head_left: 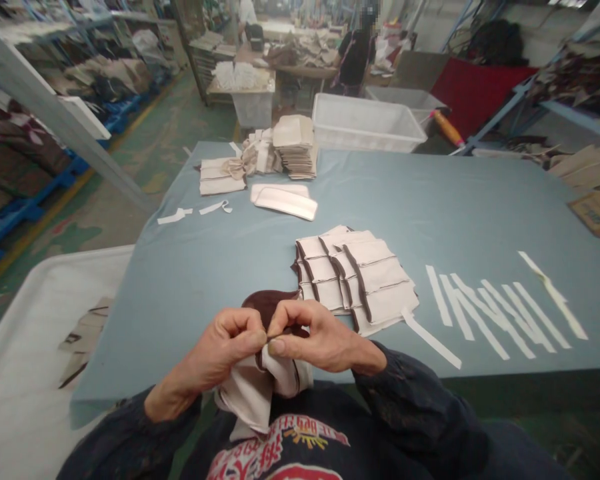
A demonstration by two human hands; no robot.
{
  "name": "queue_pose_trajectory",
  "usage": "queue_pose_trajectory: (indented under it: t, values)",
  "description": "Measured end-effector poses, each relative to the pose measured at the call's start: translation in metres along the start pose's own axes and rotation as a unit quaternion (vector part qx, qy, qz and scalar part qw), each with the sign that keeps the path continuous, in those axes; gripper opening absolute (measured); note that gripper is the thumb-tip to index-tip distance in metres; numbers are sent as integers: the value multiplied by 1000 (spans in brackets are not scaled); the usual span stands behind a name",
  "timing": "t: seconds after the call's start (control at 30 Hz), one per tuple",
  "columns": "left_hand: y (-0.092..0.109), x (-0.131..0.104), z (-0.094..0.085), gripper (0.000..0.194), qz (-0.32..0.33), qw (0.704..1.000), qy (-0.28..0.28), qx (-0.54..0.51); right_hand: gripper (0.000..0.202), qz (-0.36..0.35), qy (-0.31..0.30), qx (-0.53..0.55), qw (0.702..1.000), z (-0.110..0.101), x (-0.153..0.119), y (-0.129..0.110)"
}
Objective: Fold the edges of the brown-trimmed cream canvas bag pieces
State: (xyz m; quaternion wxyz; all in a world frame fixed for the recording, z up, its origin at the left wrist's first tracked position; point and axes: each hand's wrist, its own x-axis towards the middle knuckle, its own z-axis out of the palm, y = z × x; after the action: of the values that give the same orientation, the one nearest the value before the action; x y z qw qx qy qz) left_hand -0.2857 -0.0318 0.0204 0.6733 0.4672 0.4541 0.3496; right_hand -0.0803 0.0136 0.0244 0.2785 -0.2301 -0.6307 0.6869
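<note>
Close to my body, at the table's near edge, I hold a cream fabric piece with dark brown trim (253, 393). My left hand (227, 343) pinches its brown edge between thumb and fingers. Right beside it, my right hand (313, 333) pinches the same edge, the fingertips almost touching. The cream cloth hangs below both hands, and a brown part of it lies behind them on the table. What exactly sits between the fingertips is hidden. To the right, a spread of cream fabric pieces with brown edging (380, 277) overlaps on the table.
White strips (485, 320) lie in a row at the right of the blue-covered table (220, 260). Farther back are two pale oblong panels (285, 202), a stack of beige pieces (296, 147) and a white plastic bin (367, 127). A white tub (25, 347) stands at left. A person (355, 57) works beyond.
</note>
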Motion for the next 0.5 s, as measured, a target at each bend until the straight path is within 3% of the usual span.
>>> queue_pose_trajectory:
  t: [0.1,0.23,0.33,0.4,0.5]
  values:
    - [17,-1,-10,44,58,979,-59,185,8,14,11,-83,996,3,-4,-7]
    - [38,-11,-10,30,159,903,-101,387,8,-34,9,-186,982,5,-6,-13]
    - [46,-25,-4,30,229,851,-98,462,21,-80,22,-275,958,-6,-5,-6]
    - [48,-35,-3,30,239,851,-87,460,32,-65,40,-298,951,-20,-4,3]
    - [45,-41,-12,33,237,868,-38,435,31,-5,39,-238,970,-39,-6,19]
